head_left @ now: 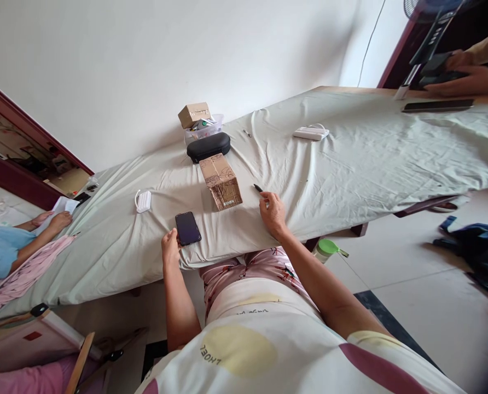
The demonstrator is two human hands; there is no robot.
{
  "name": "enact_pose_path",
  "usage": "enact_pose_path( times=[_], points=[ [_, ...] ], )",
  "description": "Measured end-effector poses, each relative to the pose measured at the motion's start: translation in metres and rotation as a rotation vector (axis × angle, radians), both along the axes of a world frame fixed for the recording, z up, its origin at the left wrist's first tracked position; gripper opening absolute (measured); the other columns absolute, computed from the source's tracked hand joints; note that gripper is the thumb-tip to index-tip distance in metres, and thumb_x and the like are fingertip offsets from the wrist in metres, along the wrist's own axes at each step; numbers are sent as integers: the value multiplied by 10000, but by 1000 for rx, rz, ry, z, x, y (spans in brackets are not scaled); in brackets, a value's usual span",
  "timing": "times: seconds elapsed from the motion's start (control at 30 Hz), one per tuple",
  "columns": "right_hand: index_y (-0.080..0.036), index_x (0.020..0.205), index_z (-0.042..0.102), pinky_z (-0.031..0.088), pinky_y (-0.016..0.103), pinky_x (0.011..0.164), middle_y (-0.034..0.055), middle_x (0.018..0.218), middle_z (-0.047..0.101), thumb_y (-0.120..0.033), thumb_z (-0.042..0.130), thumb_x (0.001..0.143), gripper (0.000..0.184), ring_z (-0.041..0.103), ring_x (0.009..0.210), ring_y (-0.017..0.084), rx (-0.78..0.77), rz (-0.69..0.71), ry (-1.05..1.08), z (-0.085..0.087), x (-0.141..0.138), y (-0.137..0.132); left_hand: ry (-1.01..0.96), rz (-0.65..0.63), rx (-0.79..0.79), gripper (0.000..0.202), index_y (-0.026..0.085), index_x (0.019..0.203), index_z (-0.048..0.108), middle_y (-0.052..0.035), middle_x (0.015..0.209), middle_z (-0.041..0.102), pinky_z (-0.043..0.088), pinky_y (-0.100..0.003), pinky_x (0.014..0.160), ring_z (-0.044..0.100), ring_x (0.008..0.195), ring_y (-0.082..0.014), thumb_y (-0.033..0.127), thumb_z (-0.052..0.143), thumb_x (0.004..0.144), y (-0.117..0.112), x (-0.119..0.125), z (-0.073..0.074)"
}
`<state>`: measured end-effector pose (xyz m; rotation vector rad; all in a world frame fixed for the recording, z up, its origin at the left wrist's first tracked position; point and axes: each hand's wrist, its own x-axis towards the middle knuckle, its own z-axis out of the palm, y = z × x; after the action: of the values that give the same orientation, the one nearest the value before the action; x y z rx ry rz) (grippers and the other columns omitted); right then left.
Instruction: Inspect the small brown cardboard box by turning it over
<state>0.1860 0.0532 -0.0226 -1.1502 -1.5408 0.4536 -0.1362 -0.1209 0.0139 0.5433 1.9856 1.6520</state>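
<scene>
I see a dark smartphone (187,228) lying screen-up on the pale green sheet (350,158) near the table's front edge, and my left hand (170,244) rests at its near corner, thumb and fingers against the phone's edge; whether they pinch it or only touch it, I cannot tell. My right hand (272,212) lies knuckles-up on the sheet, well apart from the phone, with a small black pen (258,188) poking out past the fingertips; the fingers curl loosely around its near end. Between the two hands, just beyond them, stands a taped cardboard box (221,181), tilted in this skewed view, and it sits right in the line from one hand to the other. Behind the box lies a black oval case (208,146), and behind that a clear plastic tub (205,130) with a smaller carton (193,114) on top. Out past my left hand a small white device with a loop cord (143,201) rests on the sheet. Far beyond my right hand lies a white power strip (310,133). At the left edge another person's hand (59,220) rests on paper, and at the far right corner someone else's hands (463,74) hold a dark object beside a flat black phone (437,105).
</scene>
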Motion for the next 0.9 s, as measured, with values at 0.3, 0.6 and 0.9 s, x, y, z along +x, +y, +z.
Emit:
enact_pose_path(
  times=[0.3,0.6,0.9],
  points=[
    [-236,1002,682,566,428,882,113,1036,768,-289,519,903,198,681,878,258,9,47,73,1,2,-1,-196,-62,127,195,142,910,667,34,649,617,456,-204,501,558,528,-103,214,713,735,3,9,-10],
    [-242,1011,693,571,409,859,72,898,772,-344,557,888,210,689,806,230,-65,212,160,11,2,-12,-98,-74,100,341,159,1099,686,-42,908,735,497,-195,548,660,674,-124,205,717,762,6,12,-14],
    [-210,1001,715,563,321,757,24,813,734,-592,730,844,413,659,719,168,-317,673,307,27,7,-27,-135,-504,340,630,208,1176,604,-54,982,753,520,-209,597,691,760,-149,445,896,671,-8,59,-4]
  ],
)
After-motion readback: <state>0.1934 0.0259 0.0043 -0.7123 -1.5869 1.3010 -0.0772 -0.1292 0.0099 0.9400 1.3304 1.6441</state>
